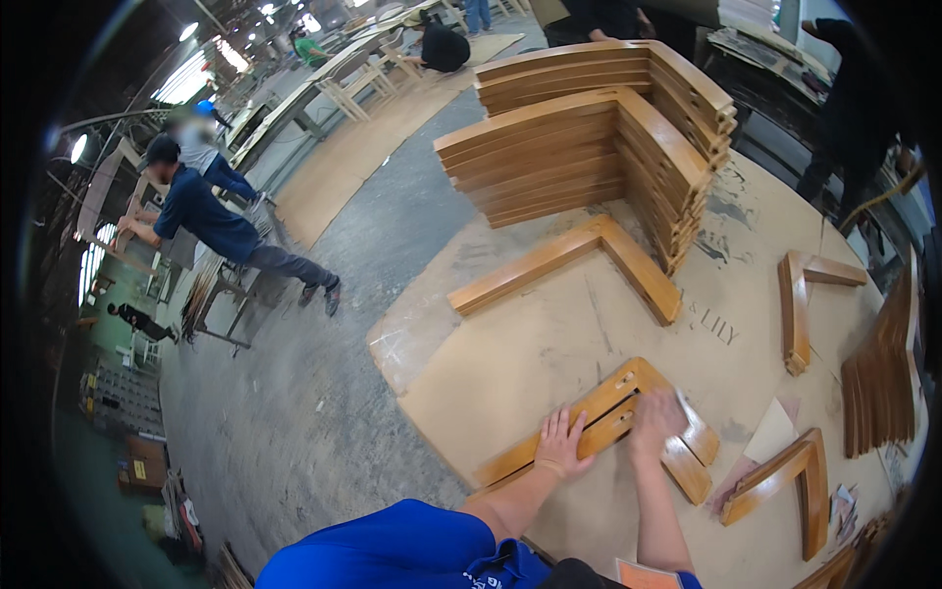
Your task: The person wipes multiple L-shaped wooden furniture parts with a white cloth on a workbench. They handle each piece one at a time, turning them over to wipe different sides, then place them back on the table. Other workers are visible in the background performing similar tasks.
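Note:
Two varnished L-shaped wooden pieces lie side by side on the work table in front of me, the outer one beyond the inner one. Small dark slots or holes show near their corners. My left hand rests on their long arms with its fingers stretched out. Over the corner of the pieces is my right hand, smeared by motion. Whether it holds anything is hidden by the blur.
Beyond lies a single L-shaped piece, with tall stacks of similar pieces behind it. To the right are more L-shaped pieces and another stack. A person in dark blue works at the left.

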Available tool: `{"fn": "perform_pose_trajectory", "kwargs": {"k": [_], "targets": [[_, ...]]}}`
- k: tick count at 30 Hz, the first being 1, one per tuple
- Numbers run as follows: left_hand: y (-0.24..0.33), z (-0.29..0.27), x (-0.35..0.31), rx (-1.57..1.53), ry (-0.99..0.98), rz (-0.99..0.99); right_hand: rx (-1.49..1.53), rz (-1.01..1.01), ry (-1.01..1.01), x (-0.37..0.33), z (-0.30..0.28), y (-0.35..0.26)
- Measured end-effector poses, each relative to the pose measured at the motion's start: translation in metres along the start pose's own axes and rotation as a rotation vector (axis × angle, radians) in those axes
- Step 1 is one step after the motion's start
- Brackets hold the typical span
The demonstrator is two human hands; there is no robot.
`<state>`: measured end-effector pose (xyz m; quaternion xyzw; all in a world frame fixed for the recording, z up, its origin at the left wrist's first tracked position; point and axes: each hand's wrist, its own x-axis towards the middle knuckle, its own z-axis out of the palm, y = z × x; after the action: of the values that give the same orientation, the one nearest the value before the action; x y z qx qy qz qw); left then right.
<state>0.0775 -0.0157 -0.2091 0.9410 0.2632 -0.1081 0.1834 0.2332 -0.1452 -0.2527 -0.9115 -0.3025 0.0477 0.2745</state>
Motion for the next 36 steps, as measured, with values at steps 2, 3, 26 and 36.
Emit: {"fn": "perform_pose_trajectory", "kwargs": {"k": [2, 3, 26, 36], "targets": [[0.001, 0.000, -0.001, -0.001, 0.021, 0.008, -0.169, -0.212, 0.012, 0.028, 0.019, -0.018], [0.001, 0.000, -0.002, 0.005, 0.009, 0.008, -0.159, -0.173, -0.038, 0.034, 0.020, -0.021], [-0.002, 0.007, 0.002, 0.074, -0.001, 0.030, -0.284, 0.079, 0.655, -0.066, -0.075, 0.020], [0.000, 0.006, 0.001, 0.080, -0.070, 0.009, -0.323, 0.147, 0.116, -0.032, 0.025, -0.027]]}}
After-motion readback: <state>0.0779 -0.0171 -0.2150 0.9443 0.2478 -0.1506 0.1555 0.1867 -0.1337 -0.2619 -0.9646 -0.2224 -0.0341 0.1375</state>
